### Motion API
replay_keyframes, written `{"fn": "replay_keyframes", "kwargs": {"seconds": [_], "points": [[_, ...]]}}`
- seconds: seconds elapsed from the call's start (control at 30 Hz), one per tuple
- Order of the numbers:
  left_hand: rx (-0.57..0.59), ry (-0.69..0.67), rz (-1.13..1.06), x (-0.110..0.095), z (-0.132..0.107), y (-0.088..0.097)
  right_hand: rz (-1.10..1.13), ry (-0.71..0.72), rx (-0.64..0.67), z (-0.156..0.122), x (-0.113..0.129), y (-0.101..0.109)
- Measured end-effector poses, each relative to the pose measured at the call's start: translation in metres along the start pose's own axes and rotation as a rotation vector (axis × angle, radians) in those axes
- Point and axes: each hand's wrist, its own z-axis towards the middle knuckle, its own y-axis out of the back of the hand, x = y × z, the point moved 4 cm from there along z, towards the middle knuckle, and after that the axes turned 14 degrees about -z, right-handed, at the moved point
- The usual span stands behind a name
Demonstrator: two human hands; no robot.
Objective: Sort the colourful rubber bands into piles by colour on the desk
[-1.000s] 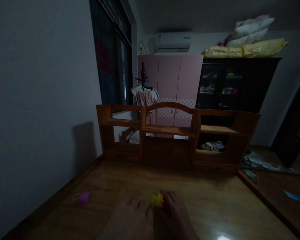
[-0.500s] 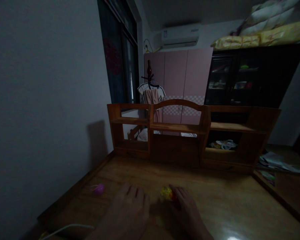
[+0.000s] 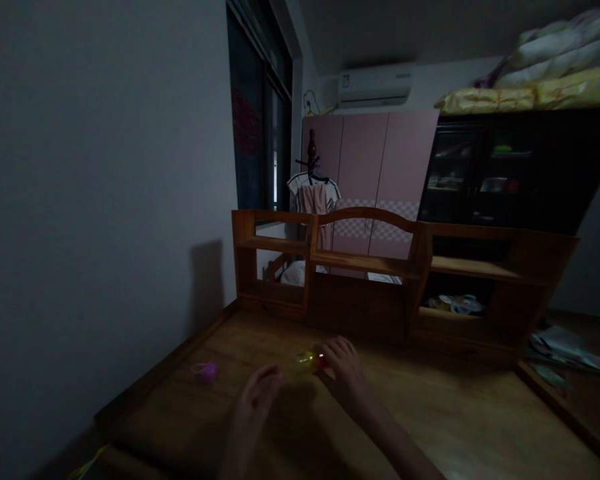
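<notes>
My right hand (image 3: 341,367) is closed around the red end of a small, shiny yellow-and-red object (image 3: 307,361). Its see-through yellow end sticks out to the left, and the fingers hide much of the red part. The object's exact kind is too dim to make out. To its left, my left hand (image 3: 256,399) is turned on its side above the wooden tabletop (image 3: 430,400), fingers loosely bent and nothing in them. A gap separates it from the yellow end. Left of that hand lies a small purple ball-like item (image 3: 207,373) with a pale loop of string.
A wooden shelf unit (image 3: 363,263) runs along the table's far edge, with a plastic bag (image 3: 457,305) in its right compartment. The wall (image 3: 130,200) borders the left side. Papers (image 3: 570,350) lie on a surface to the right.
My right hand has moved forward and left with the yellow-and-red object. My left hand has turned from palm-down onto its side. The view has shifted slightly left.
</notes>
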Motion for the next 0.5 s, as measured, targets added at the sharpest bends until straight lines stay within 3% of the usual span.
{"fn": "replay_keyframes", "kwargs": {"seconds": [0.1, 0.23, 0.3, 0.5], "points": [[0.003, 0.049, -0.295, 0.006, 0.035, -0.013, -0.089, 0.109, -0.046, 0.039, 0.017, -0.003], [-0.111, -0.075, -0.530, 0.002, 0.074, -0.010, -0.176, 0.163, -0.104, 0.085, 0.032, -0.020], [-0.149, -0.109, -0.561, 0.001, 0.090, -0.005, -0.209, 0.188, -0.117, 0.102, 0.039, -0.034], [-0.151, -0.026, -0.522, -0.006, 0.121, 0.013, -0.273, 0.343, -0.100, 0.136, 0.068, -0.075]]}}
